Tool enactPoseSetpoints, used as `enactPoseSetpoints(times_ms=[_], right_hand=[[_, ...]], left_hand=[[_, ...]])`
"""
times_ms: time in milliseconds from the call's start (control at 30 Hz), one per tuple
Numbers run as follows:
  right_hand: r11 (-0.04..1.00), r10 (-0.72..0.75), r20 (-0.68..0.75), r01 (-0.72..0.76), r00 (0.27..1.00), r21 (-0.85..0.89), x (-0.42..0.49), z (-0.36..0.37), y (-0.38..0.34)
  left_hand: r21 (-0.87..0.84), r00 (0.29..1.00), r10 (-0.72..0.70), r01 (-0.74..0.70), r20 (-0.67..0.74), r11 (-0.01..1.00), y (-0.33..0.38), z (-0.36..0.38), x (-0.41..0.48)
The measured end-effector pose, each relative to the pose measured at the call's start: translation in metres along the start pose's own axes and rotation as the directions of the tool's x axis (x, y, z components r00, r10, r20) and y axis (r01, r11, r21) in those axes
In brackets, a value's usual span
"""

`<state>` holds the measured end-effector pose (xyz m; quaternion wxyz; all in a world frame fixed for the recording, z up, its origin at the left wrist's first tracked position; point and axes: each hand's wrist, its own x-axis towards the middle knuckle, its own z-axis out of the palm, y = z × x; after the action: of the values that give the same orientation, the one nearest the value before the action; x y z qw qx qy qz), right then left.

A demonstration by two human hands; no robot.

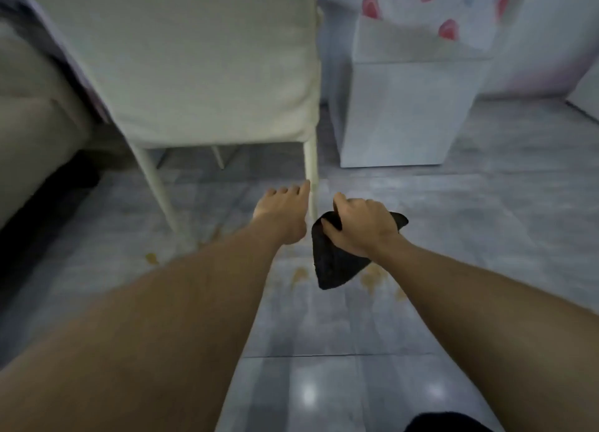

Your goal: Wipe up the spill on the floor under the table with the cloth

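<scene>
A dark cloth [334, 263] hangs from my right hand [363, 225], which is shut on its upper edge just above the grey tiled floor. Brownish-yellow spill patches lie on the tiles: one under the cloth's right corner [372, 277], one to its left [299, 274], and a small blob [151, 257] further left. My left hand [283, 209] reaches forward with fingers spread, its fingertips at the front right leg [311, 169] of a white chair; whether they touch the leg is unclear.
The white cushioned chair [207, 59] stands directly ahead on thin legs. A white box-like block [398, 114] sits to its right, with a floral cloth [453, 7] behind. A beige sofa [29, 114] is at the left. Open tiles [324, 350] lie near me.
</scene>
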<state>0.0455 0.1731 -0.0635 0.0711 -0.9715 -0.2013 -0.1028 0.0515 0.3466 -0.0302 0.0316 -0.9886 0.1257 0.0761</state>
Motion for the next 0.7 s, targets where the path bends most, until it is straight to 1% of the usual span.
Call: enactPoseSetpoints(times_ms=[100,233,367,433,567,700], right_hand=[[0.99,-0.136,0.012,0.136,0.991,0.037,0.02,0.021,-0.061],[0.96,-0.255,0.037,0.248,0.966,0.132,0.04,0.049,-0.139],[0.922,-0.339,0.067,0.317,0.939,0.224,0.048,0.079,-0.208],[0.907,-0.379,0.094,0.349,0.921,0.237,0.052,0.097,-0.235],[0.902,-0.387,0.162,0.336,0.908,0.272,0.061,0.143,-0.273],[0.913,-0.378,0.179,0.332,0.908,0.237,0.063,0.208,-0.301]], left_hand=[[0.024,0.996,-0.093,0.093,0.01,0.995,-0.063,0.012,-0.034],[0.065,0.979,-0.202,0.2,0.029,0.978,-0.136,0.027,-0.076],[0.062,0.959,-0.279,0.276,0.04,0.959,-0.195,0.048,-0.105],[0.061,0.954,-0.296,0.292,0.051,0.954,-0.216,0.062,-0.117],[0.041,0.943,-0.32,0.318,0.092,0.947,-0.25,0.1,-0.133],[0.019,0.929,-0.337,0.338,0.154,0.941,-0.271,0.147,-0.142]])
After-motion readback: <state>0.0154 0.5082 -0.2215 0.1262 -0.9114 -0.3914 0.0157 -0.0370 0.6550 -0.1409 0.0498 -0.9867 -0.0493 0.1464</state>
